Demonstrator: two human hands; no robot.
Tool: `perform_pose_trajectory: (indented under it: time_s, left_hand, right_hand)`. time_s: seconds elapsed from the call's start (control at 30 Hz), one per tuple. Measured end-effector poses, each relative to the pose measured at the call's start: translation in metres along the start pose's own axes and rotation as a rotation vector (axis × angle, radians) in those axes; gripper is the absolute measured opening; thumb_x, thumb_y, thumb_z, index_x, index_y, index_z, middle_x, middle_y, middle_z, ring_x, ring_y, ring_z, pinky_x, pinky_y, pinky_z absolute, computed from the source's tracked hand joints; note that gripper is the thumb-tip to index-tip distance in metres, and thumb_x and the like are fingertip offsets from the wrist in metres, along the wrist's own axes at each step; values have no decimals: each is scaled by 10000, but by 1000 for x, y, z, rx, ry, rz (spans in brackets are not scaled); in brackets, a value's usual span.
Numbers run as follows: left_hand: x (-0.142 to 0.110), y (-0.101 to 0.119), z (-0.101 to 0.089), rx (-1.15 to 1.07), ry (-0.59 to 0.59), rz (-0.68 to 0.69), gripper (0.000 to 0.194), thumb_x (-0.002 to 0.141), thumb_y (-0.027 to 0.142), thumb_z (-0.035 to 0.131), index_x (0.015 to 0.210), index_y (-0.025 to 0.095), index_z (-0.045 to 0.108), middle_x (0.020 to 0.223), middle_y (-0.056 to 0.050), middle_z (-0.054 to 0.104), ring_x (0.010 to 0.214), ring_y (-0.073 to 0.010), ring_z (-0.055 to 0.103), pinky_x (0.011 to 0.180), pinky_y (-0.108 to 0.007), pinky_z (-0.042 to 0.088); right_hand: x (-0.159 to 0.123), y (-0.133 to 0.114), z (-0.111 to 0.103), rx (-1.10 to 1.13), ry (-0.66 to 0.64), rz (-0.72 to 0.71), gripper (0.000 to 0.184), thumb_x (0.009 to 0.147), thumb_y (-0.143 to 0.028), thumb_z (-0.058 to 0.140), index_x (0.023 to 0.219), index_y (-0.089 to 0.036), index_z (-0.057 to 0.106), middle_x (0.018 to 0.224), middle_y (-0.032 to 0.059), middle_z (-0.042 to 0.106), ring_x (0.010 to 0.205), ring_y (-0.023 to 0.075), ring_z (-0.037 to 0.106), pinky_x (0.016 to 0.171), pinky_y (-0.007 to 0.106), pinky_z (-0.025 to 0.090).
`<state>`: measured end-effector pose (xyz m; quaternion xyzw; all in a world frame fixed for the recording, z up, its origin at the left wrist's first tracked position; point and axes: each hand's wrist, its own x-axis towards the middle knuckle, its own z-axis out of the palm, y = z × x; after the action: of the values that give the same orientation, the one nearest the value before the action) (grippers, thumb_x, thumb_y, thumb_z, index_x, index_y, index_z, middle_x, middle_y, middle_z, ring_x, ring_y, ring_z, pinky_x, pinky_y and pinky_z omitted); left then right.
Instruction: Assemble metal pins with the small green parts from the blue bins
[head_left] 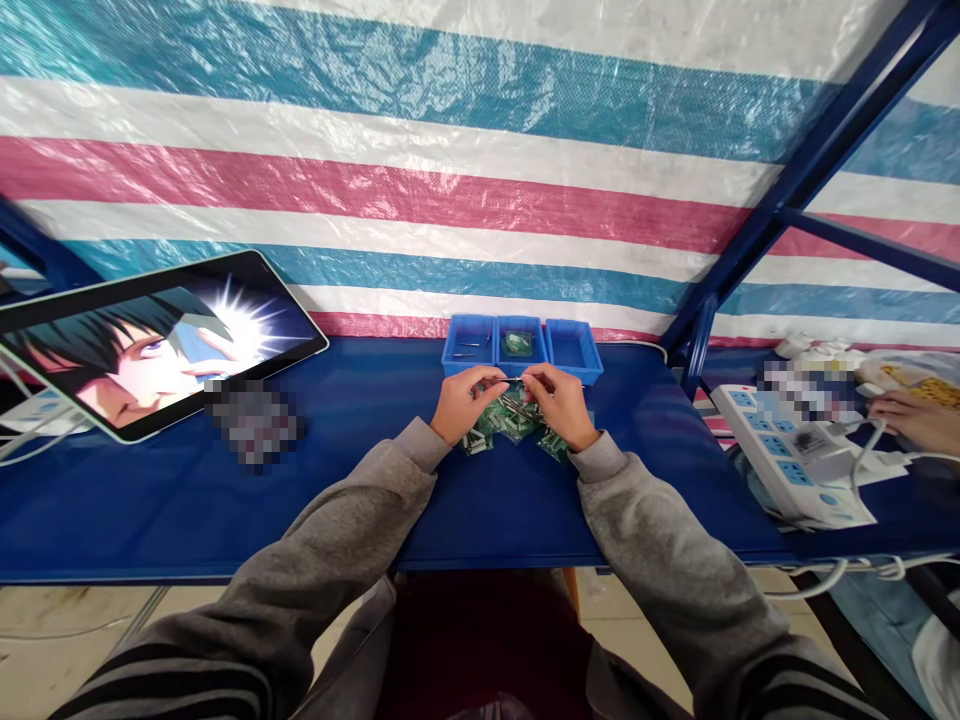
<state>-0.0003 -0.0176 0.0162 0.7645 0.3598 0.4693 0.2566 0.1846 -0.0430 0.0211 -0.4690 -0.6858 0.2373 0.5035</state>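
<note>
My left hand and my right hand meet over the table, fingertips pinched on a thin metal piece that spans the gap between them. It is too small to name more exactly. Beneath the hands lies a pile of small green-tinted clear packets with metal parts inside. Just beyond stand three joined blue bins: the left bin holds a few thin metal pieces, the middle bin a green packet, and the right bin shows its bare floor.
A tablet with a lit picture leans at the left, a blurred patch beside it. At the right, a white power strip carries plugs and cables. Another person's hand is beyond it. Blue metal posts frame the striped sheet behind.
</note>
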Motion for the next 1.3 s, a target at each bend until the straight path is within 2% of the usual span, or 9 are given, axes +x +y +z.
perform_pose_trajectory:
  time_s: [0.27, 0.47, 0.6, 0.87, 1.03, 1.17, 1.3]
  left_hand:
    - [1, 1, 0, 42, -54, 26, 358, 913, 497, 508, 890, 180, 673, 843, -66, 691, 723, -170, 608, 607, -258, 457]
    - [1, 5, -2, 75, -68, 19, 388, 935, 490, 460, 800, 171, 634, 682, -22, 617, 598, -132, 520, 589, -242, 412]
    - [0, 8, -3, 48, -97, 0, 438, 944, 481, 446, 676, 168, 593, 560, 8, 537, 525, -114, 473, 561, -240, 385]
    - [1, 2, -2, 25, 14, 30, 366, 896, 506, 534, 836, 169, 666, 764, -51, 670, 653, -148, 570, 592, -250, 431]
    - [1, 5, -3, 17, -10, 13, 390, 911, 485, 518, 717, 168, 638, 646, -21, 624, 585, -131, 548, 563, -240, 420]
    - [0, 5, -3, -5, -45, -4, 454, 927, 469, 497, 602, 165, 584, 535, 6, 556, 504, -108, 513, 544, -234, 407]
    - [0, 5, -3, -29, -41, -16, 431, 919, 455, 519, 613, 161, 593, 537, 6, 564, 492, -103, 511, 534, -229, 403]
  right_hand:
    - [0, 0, 1, -91, -35, -36, 379, 935, -493, 463, 720, -212, 600, 586, 14, 612, 555, 168, 591, 597, 294, 479]
    - [-1, 1, 2, 3, -53, -36, 318, 862, -502, 583, 950, -208, 669, 818, 46, 699, 637, 172, 639, 622, 299, 527]
    - [-1, 0, 3, 9, -90, -74, 303, 882, -492, 560, 860, -212, 674, 807, 60, 695, 656, 183, 644, 628, 308, 527]
    - [-1, -1, 2, -18, -89, -36, 444, 941, -549, 426, 748, -203, 628, 625, 24, 623, 583, 168, 609, 616, 295, 502]
    - [-1, 1, 2, 23, -49, -31, 351, 876, -528, 554, 980, -214, 669, 862, 62, 686, 636, 174, 633, 609, 305, 527]
    - [-1, 2, 3, -4, -68, -82, 278, 864, -482, 588, 898, -226, 692, 855, 65, 684, 698, 192, 643, 635, 315, 532]
    - [-1, 2, 3, -22, -85, -91, 276, 895, -459, 552, 851, -224, 692, 792, 59, 678, 682, 198, 638, 646, 322, 516]
